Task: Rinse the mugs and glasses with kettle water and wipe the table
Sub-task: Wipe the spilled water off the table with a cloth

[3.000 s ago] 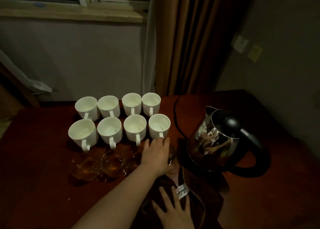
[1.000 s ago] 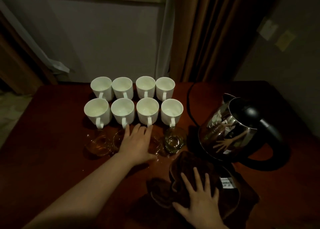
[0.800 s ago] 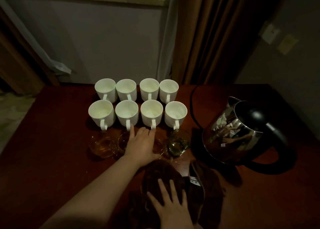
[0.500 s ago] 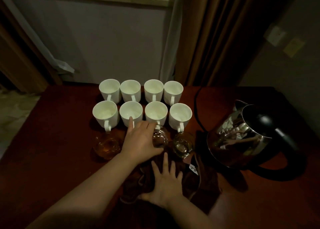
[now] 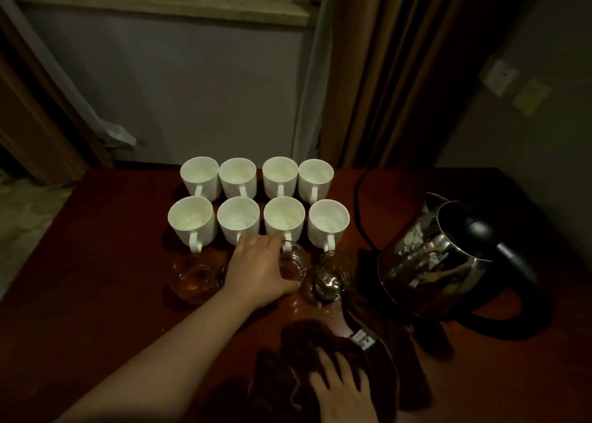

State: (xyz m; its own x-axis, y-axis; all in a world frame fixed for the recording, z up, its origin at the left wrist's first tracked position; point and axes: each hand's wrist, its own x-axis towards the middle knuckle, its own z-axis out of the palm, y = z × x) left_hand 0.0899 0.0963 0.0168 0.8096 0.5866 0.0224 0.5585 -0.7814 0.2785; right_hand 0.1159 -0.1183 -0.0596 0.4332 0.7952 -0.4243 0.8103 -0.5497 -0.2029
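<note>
The left hand (image 5: 259, 270) covers most of 1 glass (image 5: 293, 264), so whether its fingers curl round the glass or merely rest against it cannot be told. The right hand (image 5: 344, 390) is blurred and cut off by the bottom edge. The print on the cloth's white label (image 5: 362, 339) is too small to read.

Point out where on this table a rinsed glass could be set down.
Bare wood lies left of the mugs and leftmost glass, and far right behind the kettle. It is crowded in the middle: the left hand holds a glass, the right hand presses the cloth.
</note>
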